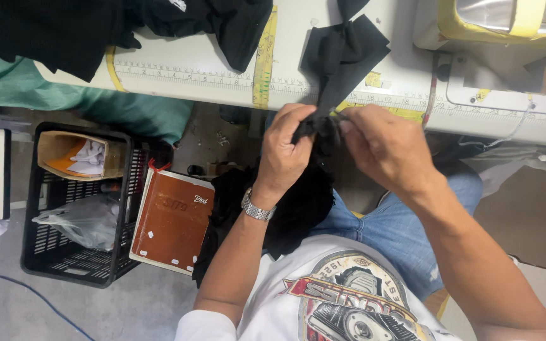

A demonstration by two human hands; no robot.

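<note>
My left hand [285, 151] and my right hand [383, 148] pinch the same piece of black fabric [342, 53] between them, just in front of the sewing table's edge [222, 88]. The fabric runs up from my fingers onto the white table top, where its far end lies spread out. More black cloth [298, 208] hangs down over my lap, below my left wrist with its metal watch [257, 207]. My fingers are closed tight on the bunched part of the fabric.
A pile of black garments [64, 28] lies on the table's left. A sewing machine base [494, 22] stands at the top right. On the floor left are a black plastic crate [71, 259], a cardboard box [77, 155] inside it, and a brown notebook [172, 221].
</note>
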